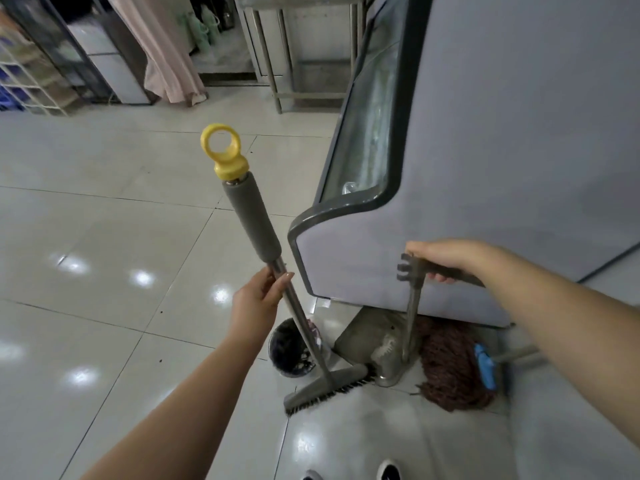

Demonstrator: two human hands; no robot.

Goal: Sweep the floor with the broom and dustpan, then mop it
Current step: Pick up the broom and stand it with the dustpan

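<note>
My left hand [258,299] grips the metal shaft of the broom [323,388] just below its grey foam grip and yellow ring cap. The broom's grey head with dark bristles rests on the tiled floor. My right hand [446,258] holds the top handle of the grey dustpan [375,344], which stands on the floor beside the broom head. A brown string mop [450,368] with a blue clamp lies on the floor to the right of the dustpan, its handle running off right behind my arm.
A large grey chest freezer [467,168] with a glass lid stands right above the tools. A small round bin [291,351] sits left of the broom head. Steel table legs [277,81], a pink curtain and shelves lie far back. Glossy tiled floor [104,271] spreads left.
</note>
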